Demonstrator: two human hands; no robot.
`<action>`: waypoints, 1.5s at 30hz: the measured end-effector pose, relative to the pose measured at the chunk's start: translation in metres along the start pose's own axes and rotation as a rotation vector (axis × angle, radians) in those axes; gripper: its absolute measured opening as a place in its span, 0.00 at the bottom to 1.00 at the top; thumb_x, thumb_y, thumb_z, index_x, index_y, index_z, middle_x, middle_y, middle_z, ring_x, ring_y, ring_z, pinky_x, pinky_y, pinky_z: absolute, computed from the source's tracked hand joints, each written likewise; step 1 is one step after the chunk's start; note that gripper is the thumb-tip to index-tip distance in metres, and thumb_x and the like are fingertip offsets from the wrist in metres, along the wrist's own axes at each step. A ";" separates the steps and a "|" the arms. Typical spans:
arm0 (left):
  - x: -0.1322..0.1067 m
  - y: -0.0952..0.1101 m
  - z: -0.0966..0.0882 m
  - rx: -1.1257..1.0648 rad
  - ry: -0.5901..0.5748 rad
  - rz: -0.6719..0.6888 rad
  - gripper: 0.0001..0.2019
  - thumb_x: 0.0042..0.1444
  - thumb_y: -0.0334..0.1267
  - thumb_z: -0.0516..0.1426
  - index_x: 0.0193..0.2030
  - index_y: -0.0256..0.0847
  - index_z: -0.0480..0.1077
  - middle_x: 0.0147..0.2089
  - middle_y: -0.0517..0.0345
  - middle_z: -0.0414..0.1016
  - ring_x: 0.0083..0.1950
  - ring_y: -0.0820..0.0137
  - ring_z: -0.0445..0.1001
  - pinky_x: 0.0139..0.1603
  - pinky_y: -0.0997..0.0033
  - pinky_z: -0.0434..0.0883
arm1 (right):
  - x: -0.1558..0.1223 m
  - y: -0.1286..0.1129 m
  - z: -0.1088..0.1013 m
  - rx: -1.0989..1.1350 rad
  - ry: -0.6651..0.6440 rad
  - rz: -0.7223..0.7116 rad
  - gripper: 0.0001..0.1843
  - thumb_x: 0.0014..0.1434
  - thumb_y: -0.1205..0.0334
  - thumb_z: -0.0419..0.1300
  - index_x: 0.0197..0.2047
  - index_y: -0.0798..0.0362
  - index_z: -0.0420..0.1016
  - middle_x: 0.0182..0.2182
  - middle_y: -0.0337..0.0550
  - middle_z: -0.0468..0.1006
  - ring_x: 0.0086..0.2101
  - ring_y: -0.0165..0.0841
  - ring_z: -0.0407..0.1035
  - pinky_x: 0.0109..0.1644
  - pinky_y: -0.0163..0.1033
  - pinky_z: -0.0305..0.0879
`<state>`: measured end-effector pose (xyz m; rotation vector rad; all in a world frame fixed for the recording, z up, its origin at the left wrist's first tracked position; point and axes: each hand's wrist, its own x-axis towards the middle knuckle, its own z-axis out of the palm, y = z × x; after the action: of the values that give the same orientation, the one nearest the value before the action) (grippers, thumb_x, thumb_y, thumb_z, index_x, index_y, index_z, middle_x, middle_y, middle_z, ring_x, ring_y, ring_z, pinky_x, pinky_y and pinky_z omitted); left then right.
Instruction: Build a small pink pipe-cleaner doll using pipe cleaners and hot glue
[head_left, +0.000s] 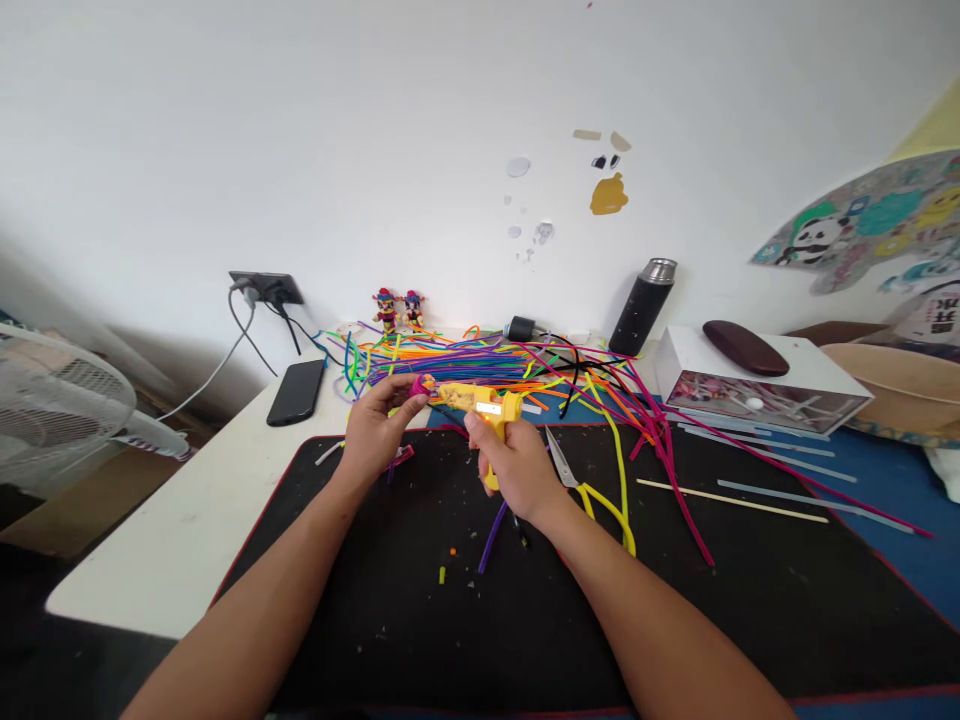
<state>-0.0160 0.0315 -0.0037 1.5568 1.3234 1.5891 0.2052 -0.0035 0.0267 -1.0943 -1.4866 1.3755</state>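
Observation:
My right hand (519, 468) is wrapped round the grip of a yellow hot glue gun (459, 398), which points left. Pinched in the fingers of my left hand (379, 425) is a small magenta pipe-cleaner piece (421, 386) with some orange and other colours on it. The gun's nozzle is at or very near this piece; contact cannot be made out. Just right of my right hand lie yellow-handled scissors (562, 460), blades apart. A purple pipe cleaner (492, 538) lies on the black mat (435, 640) below the gun.
Many coloured pipe cleaners (465, 366) spread along the wall. Two small figures (385, 312) stand behind them. A phone (296, 392) lies left. Right are a black flask (643, 308), a white box (795, 372), a wooden stick (731, 501) and translucent glue sticks (814, 505).

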 end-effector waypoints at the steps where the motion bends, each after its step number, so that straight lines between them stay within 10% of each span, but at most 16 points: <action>1: 0.000 0.000 0.000 0.000 -0.002 0.002 0.19 0.56 0.52 0.70 0.49 0.43 0.81 0.44 0.53 0.85 0.47 0.59 0.83 0.55 0.57 0.79 | 0.000 0.000 0.000 -0.001 0.000 0.000 0.31 0.64 0.28 0.59 0.29 0.50 0.70 0.14 0.32 0.66 0.13 0.29 0.64 0.19 0.33 0.58; 45: -0.002 0.002 0.001 0.056 0.017 0.006 0.21 0.56 0.55 0.69 0.49 0.43 0.81 0.45 0.52 0.86 0.47 0.58 0.83 0.54 0.56 0.80 | 0.000 -0.006 -0.002 -0.008 0.041 0.024 0.31 0.63 0.29 0.59 0.29 0.50 0.69 0.13 0.32 0.66 0.13 0.29 0.63 0.20 0.33 0.59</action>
<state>-0.0145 0.0288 -0.0034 1.5858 1.3847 1.5847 0.2065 -0.0030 0.0328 -1.1425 -1.4550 1.3567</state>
